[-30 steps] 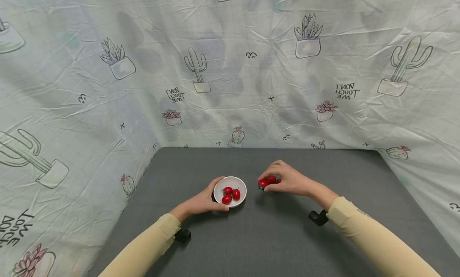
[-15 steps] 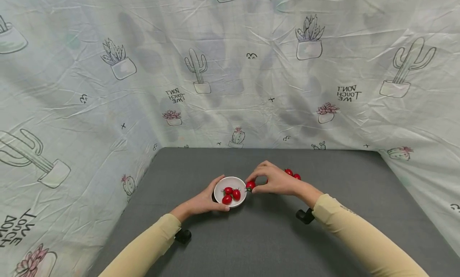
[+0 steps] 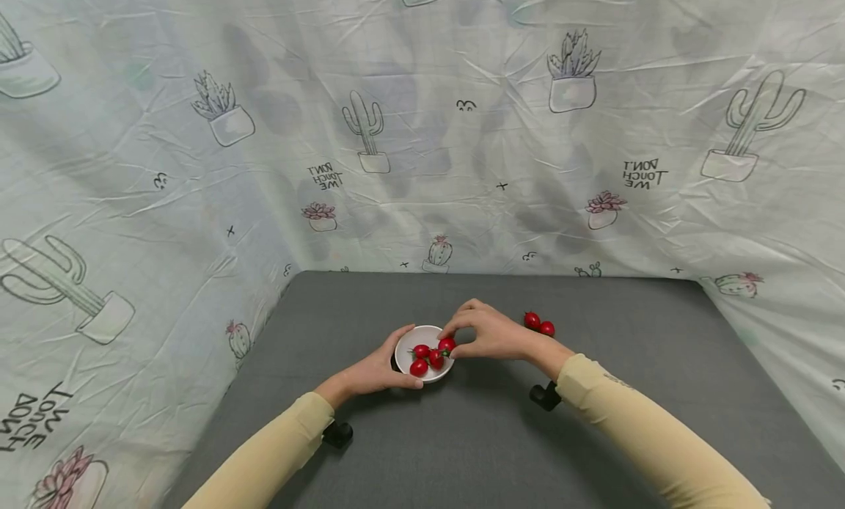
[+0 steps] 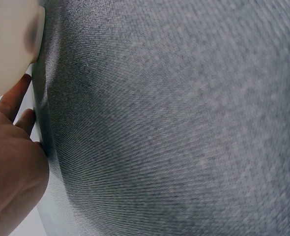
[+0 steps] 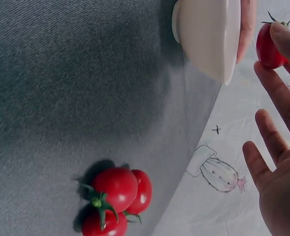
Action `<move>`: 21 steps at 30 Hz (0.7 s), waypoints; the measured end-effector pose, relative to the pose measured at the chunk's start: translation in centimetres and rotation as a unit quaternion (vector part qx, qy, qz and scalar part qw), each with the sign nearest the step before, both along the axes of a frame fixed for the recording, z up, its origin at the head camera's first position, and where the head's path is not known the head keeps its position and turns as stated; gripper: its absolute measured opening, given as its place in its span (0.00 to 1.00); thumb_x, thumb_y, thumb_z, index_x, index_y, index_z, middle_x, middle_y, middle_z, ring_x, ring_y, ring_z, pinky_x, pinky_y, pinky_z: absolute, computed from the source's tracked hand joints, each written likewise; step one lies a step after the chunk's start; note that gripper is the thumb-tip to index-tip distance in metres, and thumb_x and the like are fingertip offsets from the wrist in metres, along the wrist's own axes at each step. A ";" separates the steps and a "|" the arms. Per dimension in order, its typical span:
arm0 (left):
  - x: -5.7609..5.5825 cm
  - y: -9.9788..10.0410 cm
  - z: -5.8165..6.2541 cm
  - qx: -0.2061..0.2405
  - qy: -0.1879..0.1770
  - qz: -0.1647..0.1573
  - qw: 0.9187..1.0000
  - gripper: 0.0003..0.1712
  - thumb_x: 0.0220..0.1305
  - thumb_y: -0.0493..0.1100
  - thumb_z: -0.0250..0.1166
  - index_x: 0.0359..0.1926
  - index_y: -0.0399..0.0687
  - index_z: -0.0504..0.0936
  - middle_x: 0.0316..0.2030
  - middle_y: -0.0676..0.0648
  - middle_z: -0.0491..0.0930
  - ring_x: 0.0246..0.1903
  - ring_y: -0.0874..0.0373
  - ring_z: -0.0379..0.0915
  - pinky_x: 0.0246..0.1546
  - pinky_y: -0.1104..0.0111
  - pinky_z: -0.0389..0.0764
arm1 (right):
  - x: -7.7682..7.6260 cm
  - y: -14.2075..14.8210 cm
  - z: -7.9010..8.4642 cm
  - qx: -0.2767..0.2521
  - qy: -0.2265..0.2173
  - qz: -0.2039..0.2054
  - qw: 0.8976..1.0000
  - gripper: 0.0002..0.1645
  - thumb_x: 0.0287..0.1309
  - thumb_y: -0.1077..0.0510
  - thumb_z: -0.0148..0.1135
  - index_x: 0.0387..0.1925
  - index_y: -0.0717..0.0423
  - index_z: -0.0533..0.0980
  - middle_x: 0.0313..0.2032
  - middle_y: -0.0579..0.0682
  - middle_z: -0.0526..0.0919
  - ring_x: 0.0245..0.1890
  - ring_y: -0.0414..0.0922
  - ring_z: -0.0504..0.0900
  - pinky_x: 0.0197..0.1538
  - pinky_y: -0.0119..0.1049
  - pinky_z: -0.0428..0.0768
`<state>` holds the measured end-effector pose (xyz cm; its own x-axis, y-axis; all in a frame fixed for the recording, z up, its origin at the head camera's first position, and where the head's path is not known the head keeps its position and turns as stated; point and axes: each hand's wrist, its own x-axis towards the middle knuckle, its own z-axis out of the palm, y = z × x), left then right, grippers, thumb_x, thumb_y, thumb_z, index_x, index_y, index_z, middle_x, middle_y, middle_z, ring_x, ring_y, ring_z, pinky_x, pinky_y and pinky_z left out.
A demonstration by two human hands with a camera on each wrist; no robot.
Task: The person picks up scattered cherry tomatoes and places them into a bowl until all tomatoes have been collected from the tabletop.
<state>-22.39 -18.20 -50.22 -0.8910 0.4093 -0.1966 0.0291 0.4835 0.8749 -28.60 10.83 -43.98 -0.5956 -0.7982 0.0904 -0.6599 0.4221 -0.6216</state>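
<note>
My left hand (image 3: 376,370) holds a small white bowl (image 3: 429,334) by its left side, thumb at the near rim and fingers round the far side. Three cherry tomatoes (image 3: 419,367) lie in the bowl. Over the bowl's right rim, my right hand (image 3: 488,332) pinches another cherry tomato (image 5: 269,46) between thumb and fingers, its green stem showing. The right wrist view places this tomato above the rim, apart from the bowl. In the left wrist view, the left hand (image 4: 14,157) has fingertips under the bowl's pale side (image 4: 10,44).
Right of the bowl, a group of loose cherry tomatoes (image 5: 116,189) lies on the grey table (image 3: 422,450); the right forearm partly hides it in the head view. A cactus-print curtain (image 3: 422,127) hangs behind and along the sides.
My right hand has lifted a cherry tomato from the group on the table and carried it left to above the bowl's rim. The left hand and bowl have stayed in place.
</note>
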 end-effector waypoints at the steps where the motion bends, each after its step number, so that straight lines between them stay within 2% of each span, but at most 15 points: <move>1: 0.0 0.0 0.0 -0.001 0.000 0.000 1.000 0.63 0.58 0.56 0.78 0.82 0.62 0.44 0.75 0.49 0.56 0.70 0.52 0.58 0.66 0.50 0.65 | 0.0 -0.2 -0.1 0.001 0.002 0.002 1.000 0.20 0.61 0.49 0.75 0.54 0.43 0.86 0.46 0.29 0.82 0.58 0.43 0.68 0.56 0.51 0.73; 8: 0.1 -0.1 0.1 0.005 -0.009 -0.002 1.000 0.63 0.59 0.54 0.77 0.82 0.62 0.42 0.75 0.49 0.55 0.70 0.53 0.59 0.66 0.50 0.66 | -0.1 -1.4 -0.8 0.012 0.035 0.016 0.999 0.18 0.60 0.48 0.75 0.53 0.40 0.86 0.48 0.30 0.82 0.59 0.44 0.69 0.57 0.51 0.72; 21: 0.1 -0.2 0.2 0.007 -0.012 -0.005 1.000 0.64 0.59 0.55 0.78 0.82 0.64 0.42 0.74 0.48 0.56 0.69 0.52 0.60 0.64 0.52 0.68 | -0.1 -2.6 -1.5 0.028 0.064 0.027 0.997 0.18 0.59 0.46 0.76 0.51 0.40 0.87 0.39 0.28 0.82 0.54 0.42 0.69 0.58 0.51 0.68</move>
<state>-22.32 -18.43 -50.00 -0.8820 0.4208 -0.2120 0.0132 0.4718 0.8816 -28.72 8.27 -45.47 -0.5375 -0.8352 0.1167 -0.7552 0.4151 -0.5073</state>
